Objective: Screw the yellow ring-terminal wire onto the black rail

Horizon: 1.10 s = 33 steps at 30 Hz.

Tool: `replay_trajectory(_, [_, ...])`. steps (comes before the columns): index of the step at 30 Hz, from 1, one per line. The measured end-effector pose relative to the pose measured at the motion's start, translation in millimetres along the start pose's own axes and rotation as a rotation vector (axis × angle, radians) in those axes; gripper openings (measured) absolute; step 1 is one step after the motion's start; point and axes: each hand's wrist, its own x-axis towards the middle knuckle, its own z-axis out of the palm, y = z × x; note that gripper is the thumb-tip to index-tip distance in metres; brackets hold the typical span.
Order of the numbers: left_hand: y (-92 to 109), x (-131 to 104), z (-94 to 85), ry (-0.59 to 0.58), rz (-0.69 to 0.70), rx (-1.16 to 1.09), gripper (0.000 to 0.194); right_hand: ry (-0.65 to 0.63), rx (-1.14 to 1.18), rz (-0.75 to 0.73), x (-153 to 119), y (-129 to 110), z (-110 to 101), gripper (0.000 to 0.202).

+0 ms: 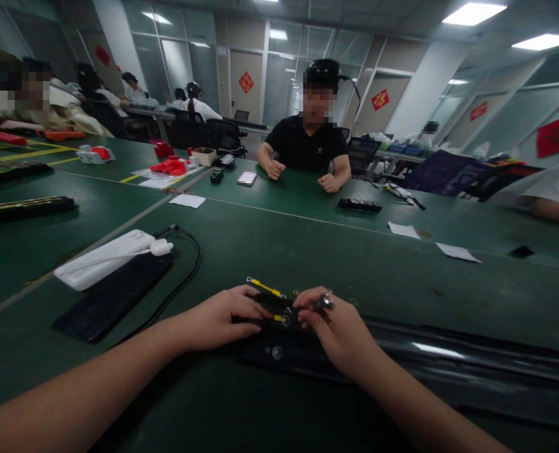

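Note:
A long glossy black casing [416, 352] lies across the table in front of me, its left end under both hands. My left hand [225, 318] rests there, its fingertips closed at a yellow-sleeved cable lug [278, 318]. The lug meets a round metal bolt [286, 318] on the casing. My right hand [333, 324] is curled, with a silver-ended tool [325, 302] sticking out between its fingers; the rest of the tool is hidden. Its thumb and fingertips come together just right of the bolt. Behind the hands lies a short yellow cable [265, 287] with ring ends.
To the left are a white power strip-like block [104, 258], a dark phone-like slab [114, 296] and a looped black cord [197, 264]. Paper slips [405, 230] and a black slotted part [359, 205] lie farther off. A person [310, 148] sits opposite, hands on the table.

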Motion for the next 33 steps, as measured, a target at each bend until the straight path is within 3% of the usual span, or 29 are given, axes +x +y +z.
replay_trajectory(16, [-1,-1,0.2,0.0,0.004,0.002,0.029,-0.117,-0.153,0.081,3,-11,-1,0.018])
replay_trajectory(33, [0,-1,0.6,0.023,0.008,-0.037,0.031,-0.052,-0.119,-0.038,0,-9,-3,0.011])
